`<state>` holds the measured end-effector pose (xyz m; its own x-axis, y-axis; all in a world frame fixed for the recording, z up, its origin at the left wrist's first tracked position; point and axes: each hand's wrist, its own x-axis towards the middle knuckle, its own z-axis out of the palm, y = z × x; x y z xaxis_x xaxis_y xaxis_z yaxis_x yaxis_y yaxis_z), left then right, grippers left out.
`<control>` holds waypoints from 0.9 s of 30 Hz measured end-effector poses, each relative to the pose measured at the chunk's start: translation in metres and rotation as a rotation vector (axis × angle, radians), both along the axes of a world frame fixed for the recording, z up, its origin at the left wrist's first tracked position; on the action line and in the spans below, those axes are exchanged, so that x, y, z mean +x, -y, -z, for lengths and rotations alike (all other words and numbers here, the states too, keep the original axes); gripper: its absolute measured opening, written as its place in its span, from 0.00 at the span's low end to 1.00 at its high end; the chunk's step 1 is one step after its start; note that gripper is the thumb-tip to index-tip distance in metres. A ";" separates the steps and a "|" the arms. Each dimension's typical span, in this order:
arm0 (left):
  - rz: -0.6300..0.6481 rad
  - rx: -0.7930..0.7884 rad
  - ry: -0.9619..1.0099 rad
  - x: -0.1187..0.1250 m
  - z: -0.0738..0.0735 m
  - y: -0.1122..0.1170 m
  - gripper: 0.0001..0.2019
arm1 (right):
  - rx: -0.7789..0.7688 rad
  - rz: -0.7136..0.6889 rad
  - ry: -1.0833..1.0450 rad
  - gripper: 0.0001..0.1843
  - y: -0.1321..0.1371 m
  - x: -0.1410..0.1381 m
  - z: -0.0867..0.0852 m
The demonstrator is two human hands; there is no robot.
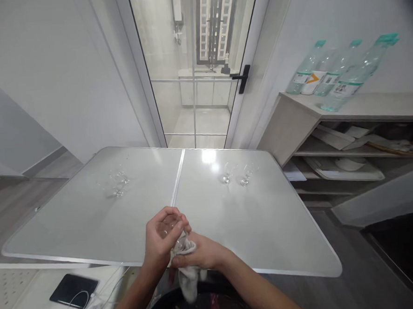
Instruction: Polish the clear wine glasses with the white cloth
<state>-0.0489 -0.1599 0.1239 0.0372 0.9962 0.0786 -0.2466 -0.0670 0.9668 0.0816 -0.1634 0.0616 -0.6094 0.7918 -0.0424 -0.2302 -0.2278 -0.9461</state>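
Note:
My left hand (162,234) is curled around a clear wine glass (169,227) over the near edge of the white table (267,225). My right hand (195,253) is closed on a white cloth (187,274) pressed against the glass; the cloth's end hangs down below the table edge. On the table stand other clear glasses: two close together at the left (117,181), and two at the right (226,175) (245,177).
A glass door (194,66) with a black handle stands behind the table. A shelf unit (359,131) at the right carries several plastic water bottles (327,70) and papers. At lower left lie a dark tablet (74,291) and white cables.

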 end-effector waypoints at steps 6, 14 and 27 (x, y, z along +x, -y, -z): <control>-0.215 0.153 -0.169 0.002 -0.006 0.003 0.13 | 0.304 0.388 0.398 0.09 0.006 -0.002 -0.020; -0.005 -0.130 0.385 -0.011 -0.001 -0.008 0.16 | -0.246 -0.143 -0.172 0.30 0.020 0.020 -0.003; -0.290 -0.171 0.590 -0.006 0.001 -0.015 0.13 | -0.258 0.341 -0.274 0.30 0.034 0.005 0.003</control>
<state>-0.0547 -0.1444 0.1229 -0.2344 0.9596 -0.1558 -0.7313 -0.0684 0.6787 0.0868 -0.1973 0.0586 -0.3340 0.9324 -0.1382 -0.5639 -0.3151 -0.7634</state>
